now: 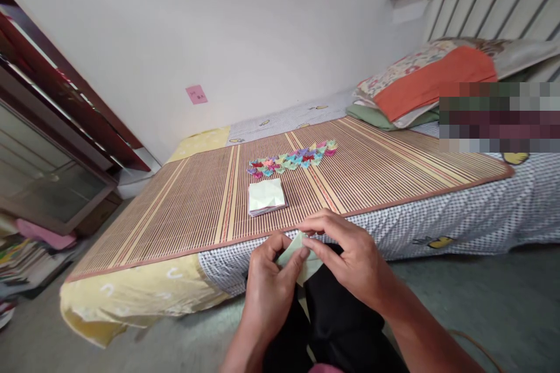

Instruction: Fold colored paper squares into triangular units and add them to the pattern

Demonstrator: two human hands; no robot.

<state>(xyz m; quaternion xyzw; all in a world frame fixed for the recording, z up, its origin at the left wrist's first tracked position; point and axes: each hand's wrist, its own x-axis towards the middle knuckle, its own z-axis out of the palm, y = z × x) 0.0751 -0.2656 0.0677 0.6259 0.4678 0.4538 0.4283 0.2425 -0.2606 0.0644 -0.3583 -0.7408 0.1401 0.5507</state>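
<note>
Between my two hands is a pale green sheet of paper (311, 268), partly folded, held above my lap at the bed's near edge. My left hand (272, 274) grips its left side, thumb pressed on the front and fingers behind. On the upper right edge, the thumb and fingers of my right hand (350, 247) pinch the same paper. Just beyond lies a stack of paper squares (266, 195) with a creased pale green sheet on top. Farther back, several small folded paper pieces (291, 160) in many colours sit in rows.
A striped bamboo mat (188, 204) covers the bed, over a checked sheet (437, 221) with a yellow part. Folded bedding with an orange cloth (437, 81) is piled at the right. A pink note (196, 94) is on the wall. Books (39, 256) are stacked at the left.
</note>
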